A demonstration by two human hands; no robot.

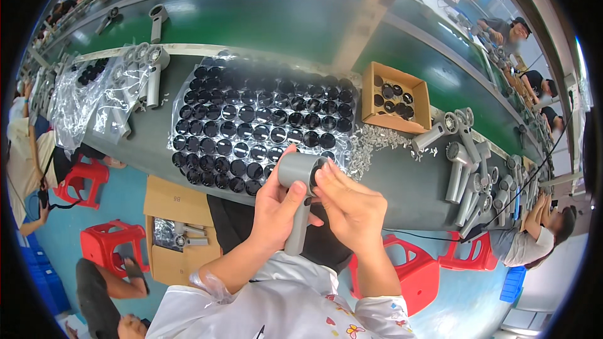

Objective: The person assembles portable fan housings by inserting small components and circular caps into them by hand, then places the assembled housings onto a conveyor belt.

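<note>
My left hand [276, 208] is wrapped round a grey hair dryer housing [298, 168], a short wide cylinder with a straight handle hanging down. At the right end of its cylinder sits a round black cap [318, 172]. My right hand [352, 204] is closed, with thumb and fingertips pinched at that cap; the fingers partly hide it. Just beyond my hands lies a clear plastic tray [178, 127] holding rows of glossy round black caps [245, 113].
Right of the tray, small pale pieces [370, 150] lie scattered beside a cardboard box [417, 104] of black caps. Grey housings [461, 166] crowd the bench at right; others lie by plastic bags [81, 103] at left. A green conveyor [270, 28] runs behind. Red stools [402, 270] stand below.
</note>
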